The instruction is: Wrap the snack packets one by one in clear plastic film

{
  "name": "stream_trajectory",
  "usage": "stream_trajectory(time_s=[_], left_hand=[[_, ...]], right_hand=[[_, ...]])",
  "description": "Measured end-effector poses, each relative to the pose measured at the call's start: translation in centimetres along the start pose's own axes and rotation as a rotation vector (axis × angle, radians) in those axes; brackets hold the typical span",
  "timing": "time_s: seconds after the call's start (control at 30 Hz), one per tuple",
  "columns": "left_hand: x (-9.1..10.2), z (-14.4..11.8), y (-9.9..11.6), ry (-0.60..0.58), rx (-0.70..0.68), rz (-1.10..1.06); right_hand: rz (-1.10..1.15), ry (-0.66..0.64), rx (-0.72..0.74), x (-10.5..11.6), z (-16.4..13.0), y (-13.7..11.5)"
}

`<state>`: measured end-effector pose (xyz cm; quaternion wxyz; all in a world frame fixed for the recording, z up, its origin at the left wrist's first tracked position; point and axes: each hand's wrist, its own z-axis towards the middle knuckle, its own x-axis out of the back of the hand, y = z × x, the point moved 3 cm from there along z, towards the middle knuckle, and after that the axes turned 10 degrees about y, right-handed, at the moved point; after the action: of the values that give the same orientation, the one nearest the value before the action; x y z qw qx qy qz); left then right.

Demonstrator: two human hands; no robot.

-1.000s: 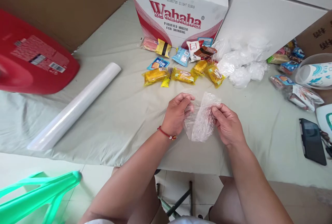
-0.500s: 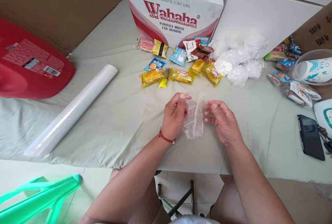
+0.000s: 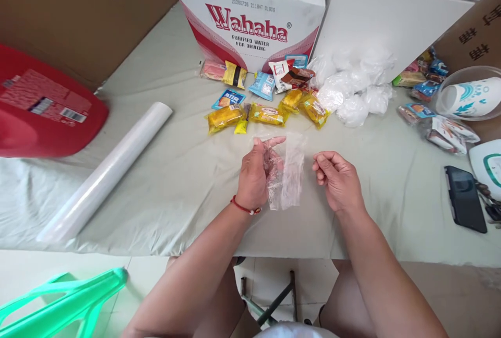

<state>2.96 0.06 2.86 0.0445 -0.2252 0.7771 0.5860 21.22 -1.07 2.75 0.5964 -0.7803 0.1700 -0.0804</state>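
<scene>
My left hand (image 3: 253,173), with a red cord bracelet at the wrist, holds a clear plastic bag (image 3: 293,173). Its fingers show through the thin film, and the bag hangs down to the right of the palm. A gap to the right of the bag is my right hand (image 3: 340,179), its thumb and fingertips pressed together; I see nothing between them. Beyond both hands lie yellow-wrapped snacks (image 3: 268,113), a blue snack packet (image 3: 262,85) and a red-and-white packet (image 3: 289,75).
A roll of clear film (image 3: 113,166) and a red jug (image 3: 47,106) are at left. Crumpled clear bags (image 3: 356,90) lie before the white boxes (image 3: 250,30). At right are a plastic tub (image 3: 442,93) and a phone (image 3: 465,198). A green stool (image 3: 78,296) stands below.
The bag has spread flatter and hangs from my left hand, whose forefinger now stretches out. My right hand has closed from spread fingers into a pinch, farther from the bag. The view has shifted slightly.
</scene>
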Motion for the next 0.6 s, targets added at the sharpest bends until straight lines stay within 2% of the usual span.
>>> stream_trajectory(time_s=[0.1, 0.33, 0.5, 0.6], left_hand=[[0.2, 0.1, 0.0, -0.015, 0.013, -0.045], [-1.1, -1.1, -1.7, -0.194, 0.145, -0.128], [-1.1, -1.1, -1.6, -0.219, 0.188, -0.129], [-1.1, -0.9, -1.5, -0.227, 0.207, -0.139]], right_hand=[[0.022, -0.025, -0.034, -0.2, -0.2, 0.1], [0.111, -0.258, -0.137, -2.8, -2.1, 1.3], [0.259, -0.257, -0.195, -2.5, -1.9, 1.1], [0.252, -0.226, -0.236, -2.3, -1.6, 0.9]])
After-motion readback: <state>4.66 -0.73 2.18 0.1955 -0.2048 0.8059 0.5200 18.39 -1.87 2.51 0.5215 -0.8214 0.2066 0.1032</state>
